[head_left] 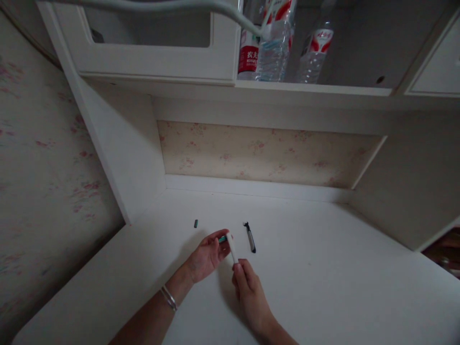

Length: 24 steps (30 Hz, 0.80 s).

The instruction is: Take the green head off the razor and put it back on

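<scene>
My right hand (249,292) grips a slim white handle (232,247) near its lower end, with the thumb along it. The handle tilts up and left to my left hand (208,256), whose fingers are closed round a small teal and dark piece (223,238). That piece touches or lies against the handle's upper end; whether they are joined I cannot tell. On the desk beyond, right of my hands, lies a black and grey razor-like handle (250,238). A small dark green rectangular piece (196,223) lies to the left.
The white desk (323,278) has side panels and a low back ledge. Overhead is a white shelf unit (161,67) with several plastic bottles (273,52) in it. A pale curved tube (172,5) crosses in front of the cabinet. Flowered wallpaper (46,191) covers the left wall.
</scene>
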Available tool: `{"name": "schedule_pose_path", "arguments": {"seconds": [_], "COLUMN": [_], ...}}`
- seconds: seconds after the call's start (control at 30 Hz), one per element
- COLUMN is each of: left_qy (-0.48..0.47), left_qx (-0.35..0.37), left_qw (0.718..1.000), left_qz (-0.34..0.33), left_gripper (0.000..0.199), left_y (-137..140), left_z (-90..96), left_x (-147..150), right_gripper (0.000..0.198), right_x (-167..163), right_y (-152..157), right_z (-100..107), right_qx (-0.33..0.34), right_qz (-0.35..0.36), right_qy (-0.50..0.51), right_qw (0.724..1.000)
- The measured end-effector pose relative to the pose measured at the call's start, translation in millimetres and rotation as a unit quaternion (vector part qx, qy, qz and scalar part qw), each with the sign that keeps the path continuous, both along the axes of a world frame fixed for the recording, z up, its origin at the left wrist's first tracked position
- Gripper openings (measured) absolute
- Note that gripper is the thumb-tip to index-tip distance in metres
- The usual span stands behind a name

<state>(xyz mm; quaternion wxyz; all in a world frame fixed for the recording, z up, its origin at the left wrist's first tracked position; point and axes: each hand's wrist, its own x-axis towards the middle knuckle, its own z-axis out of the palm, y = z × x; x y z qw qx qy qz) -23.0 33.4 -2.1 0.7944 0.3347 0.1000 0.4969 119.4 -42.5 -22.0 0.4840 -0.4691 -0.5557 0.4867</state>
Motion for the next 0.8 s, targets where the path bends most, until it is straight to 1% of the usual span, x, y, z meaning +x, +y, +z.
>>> {"name": "schedule_pose_path", "arguments": {"seconds": [0.1, 0.27, 0.4, 0.43, 0.53, 0.57, 0.7, 0.73, 0.8], "left_qy": [0.01, 0.005, 0.008, 0.006, 0.0, 0.0, 0.003, 0.003, -0.002], "left_qx": [-0.006, -0.013, -0.005, -0.006, -0.013, -0.015, -0.017, -0.016, -0.015], "left_qw": [1.0, 1.0, 1.0, 1.0, 1.0, 1.0, 1.0, 1.0, 1.0], "left_qz": [-0.006, -0.002, -0.011, -0.011, -0.009, -0.009, -0.013, -0.014, -0.018], "left_gripper": [0.036, 0.035, 0.034, 0.034, 0.033, 0.034, 0.037, 0.038, 0.038], "left_y": [0.0, -0.3, -0.2, -0.2, -0.2, -0.2, -0.2, -0.4, -0.7], "left_z": [-0.5, -0.2, -0.8, -0.5, 1.1, 1.6, 1.4, 1.2, 1.3], "left_x": [-0.8, -1.2, -1.4, -1.4, -1.4, -1.6, -2.3, -2.3, -2.0], "right_gripper": [0.038, 0.04, 0.04, 0.041, 0.042, 0.042, 0.039, 0.038, 0.038], "right_x": [-0.6, -0.1, 0.1, 0.0, -0.1, -0.2, -1.1, -1.1, -0.7], "right_y": [0.0, 0.9, -0.4, -0.3, 0.6, 0.7, -0.8, -1.0, -0.8], "right_z": [-0.4, -0.4, 0.4, 0.6, 0.8, 0.7, -0.6, -1.1, -2.2], "right_qx": [0.005, -0.001, -0.002, -0.003, -0.002, 0.0, 0.007, 0.006, 0.003], "right_qz": [0.041, -0.011, 0.043, 0.04, -0.007, -0.012, 0.045, 0.05, 0.033], "right_qy": [-0.005, 0.016, 0.002, 0.006, 0.017, 0.015, -0.004, -0.003, 0.007], "right_qw": [0.999, 1.0, 0.999, 0.999, 1.0, 1.0, 0.999, 0.999, 0.999]}}
